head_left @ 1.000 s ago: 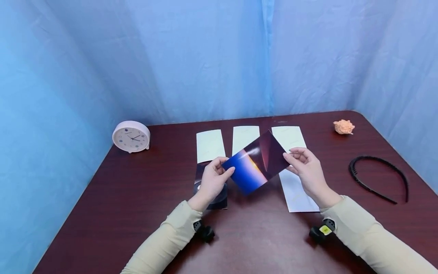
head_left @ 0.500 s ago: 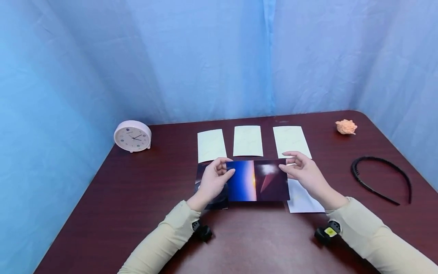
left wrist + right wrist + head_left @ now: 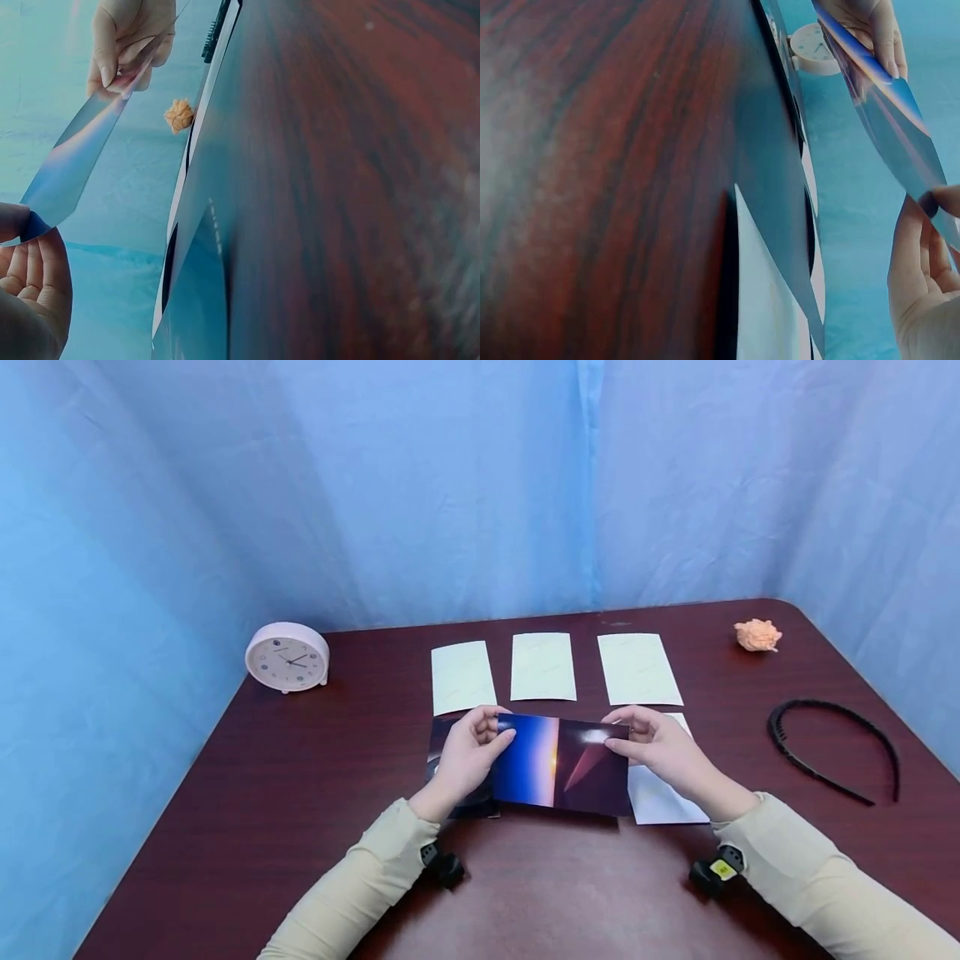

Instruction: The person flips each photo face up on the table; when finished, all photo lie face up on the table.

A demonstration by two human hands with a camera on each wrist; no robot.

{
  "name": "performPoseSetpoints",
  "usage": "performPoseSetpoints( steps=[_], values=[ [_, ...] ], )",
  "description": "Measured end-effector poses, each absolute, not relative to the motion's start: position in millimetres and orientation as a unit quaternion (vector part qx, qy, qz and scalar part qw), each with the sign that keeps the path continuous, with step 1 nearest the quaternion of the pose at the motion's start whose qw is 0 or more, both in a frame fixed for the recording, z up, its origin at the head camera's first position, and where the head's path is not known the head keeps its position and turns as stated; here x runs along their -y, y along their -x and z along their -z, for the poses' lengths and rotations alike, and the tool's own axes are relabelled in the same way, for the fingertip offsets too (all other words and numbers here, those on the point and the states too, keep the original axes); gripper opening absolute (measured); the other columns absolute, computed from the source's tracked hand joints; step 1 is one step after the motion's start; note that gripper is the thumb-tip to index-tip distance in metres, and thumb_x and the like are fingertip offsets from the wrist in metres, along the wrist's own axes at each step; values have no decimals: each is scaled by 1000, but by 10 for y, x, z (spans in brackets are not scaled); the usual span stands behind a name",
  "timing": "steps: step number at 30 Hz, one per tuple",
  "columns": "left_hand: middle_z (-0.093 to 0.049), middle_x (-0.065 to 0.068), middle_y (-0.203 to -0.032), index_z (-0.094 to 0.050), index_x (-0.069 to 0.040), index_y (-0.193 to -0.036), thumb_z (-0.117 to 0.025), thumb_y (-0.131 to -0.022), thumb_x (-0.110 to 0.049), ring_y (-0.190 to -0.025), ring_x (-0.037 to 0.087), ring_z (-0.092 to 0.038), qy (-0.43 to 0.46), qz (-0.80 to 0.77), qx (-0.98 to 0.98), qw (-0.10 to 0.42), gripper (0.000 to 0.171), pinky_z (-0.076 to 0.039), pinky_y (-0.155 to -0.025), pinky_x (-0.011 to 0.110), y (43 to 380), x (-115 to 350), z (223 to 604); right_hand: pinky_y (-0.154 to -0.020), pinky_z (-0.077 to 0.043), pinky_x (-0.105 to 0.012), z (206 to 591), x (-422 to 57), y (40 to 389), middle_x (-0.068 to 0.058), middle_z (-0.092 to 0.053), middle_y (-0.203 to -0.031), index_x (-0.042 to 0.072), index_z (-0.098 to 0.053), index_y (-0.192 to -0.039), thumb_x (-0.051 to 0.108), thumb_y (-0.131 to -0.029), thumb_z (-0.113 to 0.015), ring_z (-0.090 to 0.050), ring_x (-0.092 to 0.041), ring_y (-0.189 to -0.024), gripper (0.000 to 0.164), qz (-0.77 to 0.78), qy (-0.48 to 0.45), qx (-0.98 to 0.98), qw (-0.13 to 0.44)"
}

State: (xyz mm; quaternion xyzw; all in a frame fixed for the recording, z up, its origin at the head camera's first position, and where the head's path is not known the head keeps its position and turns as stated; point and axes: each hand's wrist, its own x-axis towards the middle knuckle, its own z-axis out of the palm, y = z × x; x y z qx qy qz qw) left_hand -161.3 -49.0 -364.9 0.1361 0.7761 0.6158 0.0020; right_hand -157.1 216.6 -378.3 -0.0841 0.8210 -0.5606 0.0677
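A glossy picture card point(image 3: 562, 768), blue on its left and dark with a reddish streak on its right, is held above the table between both hands. My left hand point(image 3: 468, 756) pinches its left edge between thumb and fingers. At the card's upper right, my right hand point(image 3: 663, 752) pinches it the same way. Both wrist views show the card point(image 3: 82, 157) raised off the tabletop. Under my left hand lies a dark picture card point(image 3: 472, 810), partly hidden. A white card point(image 3: 667, 797) lies face down below my right hand, also partly covered.
Three pale cards, left point(image 3: 462, 678), middle point(image 3: 543, 667) and right point(image 3: 640, 669), form a row farther back. A round white clock point(image 3: 288, 658) stands at the left. A black headband point(image 3: 832, 752) and a peach crumpled ball point(image 3: 757, 636) lie at the right of the table point(image 3: 300, 827).
The card has turned from a slant to nearly level and come down slightly, uncovering the pale cards behind it. My right hand has lowered with its edge; my left hand has hardly moved.
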Motion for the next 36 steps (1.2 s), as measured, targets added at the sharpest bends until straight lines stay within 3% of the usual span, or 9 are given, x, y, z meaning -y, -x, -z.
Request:
performPoseSetpoints(
  steps=[3, 6, 13, 20, 24, 31, 36],
  values=[
    [-62, 25, -87, -57, 10, -111, -61, -88, 4, -66, 7, -51, -133, -618, -775, -1, 25, -40, -59, 15, 1682, 500, 3739, -63, -54, -29, 3789, -2168, 1570, -10, -63, -104, -4, -56, -116, 7, -86, -67, -59, -3, -75, 34, 549, 108, -824, 83],
    [-63, 25, -88, -58, 8, -112, -62, -88, 2, -66, 6, -52, -129, -620, -774, -5, 25, -41, -60, 16, 1753, 511, 3864, -63, -55, -30, 3806, -2168, 1570, -20, -59, -109, -4, -58, -115, 7, -86, -66, -60, -3, -78, 32, 534, 138, -828, 106],
    [-65, 22, -90, -59, 5, -112, -63, -89, -2, -74, 11, -55, -137, -617, -775, -6, 25, -44, -67, 16, 1783, 512, 3961, -63, -57, -36, 3855, -2158, 1565, -15, -61, -98, -6, -57, -113, 5, -85, -65, -60, -7, -77, 31, 496, 182, -831, 176],
    [-64, 21, -91, -59, 5, -112, -63, -89, -2, -72, 8, -53, -143, -607, -782, -7, 24, -43, -66, 16, 1804, 503, 3969, -61, -57, -36, 3850, -2145, 1553, -11, -64, -92, -3, -59, -110, 5, -86, -63, -61, -9, -76, 26, 482, 203, -827, 204],
    [-63, 22, -95, -59, 5, -114, -63, -89, -2, -75, 13, -58, -130, -614, -778, -7, 27, -46, -67, 18, 1837, 513, 3975, -62, -57, -35, 3850, -2144, 1557, -10, -66, -92, -2, -59, -111, 7, -87, -64, -61, -10, -77, 26, 489, 190, -827, 202],
    [-58, 22, -112, -45, 1, -129, -62, -90, -6, -103, 29, -59, -97, -646, -756, -24, 43, -52, -88, 35, 1839, 525, 3932, -65, -58, -36, 3851, -2146, 1578, -20, -62, -107, -6, -55, -116, 4, -87, -63, -62, -9, -75, 31, 532, 151, -815, 171],
    [-54, 19, -113, -38, -1, -135, -59, -93, -9, -99, 22, -55, -68, -669, -740, -29, 48, -47, -80, 24, 1818, 501, 3918, -67, -58, -35, 3847, -2100, 1599, -15, -59, -103, -7, -53, -118, 4, -88, -63, -62, -7, -76, 34, 561, 112, -809, 137]
  ],
)
